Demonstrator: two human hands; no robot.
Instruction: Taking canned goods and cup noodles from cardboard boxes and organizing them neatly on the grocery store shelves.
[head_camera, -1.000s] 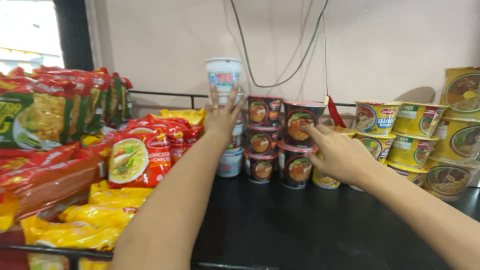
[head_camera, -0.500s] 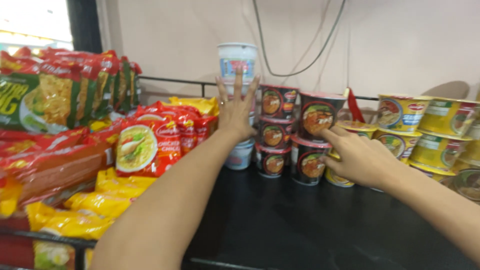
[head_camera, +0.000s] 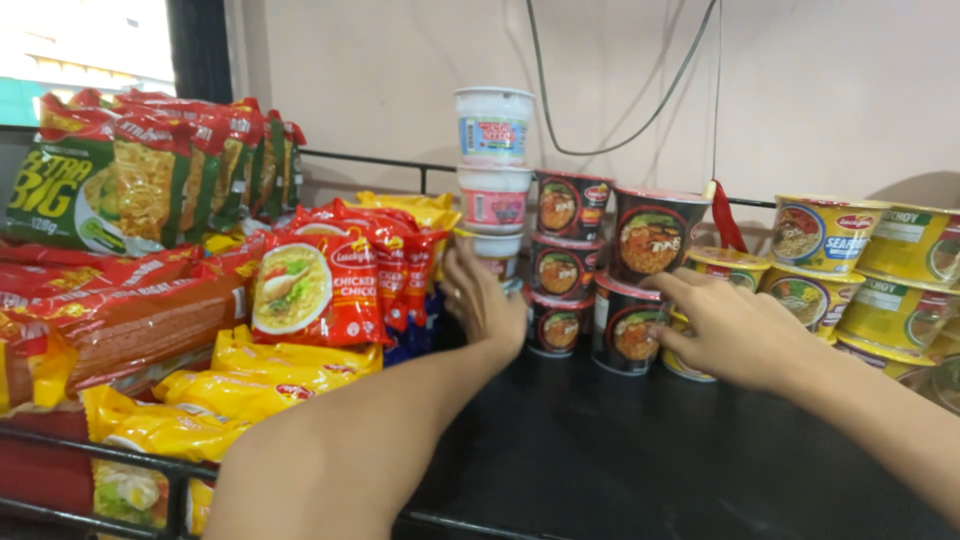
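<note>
On white cup stack (head_camera: 493, 200), left grip (head_camera: 485, 300).

Premises: small grocery shop. Evidence: a black shelf (head_camera: 620, 460) stocked with stacked instant noodle cups (head_camera: 560, 262), yellow bowl noodles (head_camera: 880, 270) and rows of packeted noodles (head_camera: 320, 285).

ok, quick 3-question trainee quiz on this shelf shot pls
1. True or false: the left hand is at the bottom of the white cup stack.
2. What does the right hand touch? A) yellow bowls B) dark cups C) red packets
3. How many white cups show above the left hand?

Key: 1 true; 2 B, the dark cups; 3 three.
</note>
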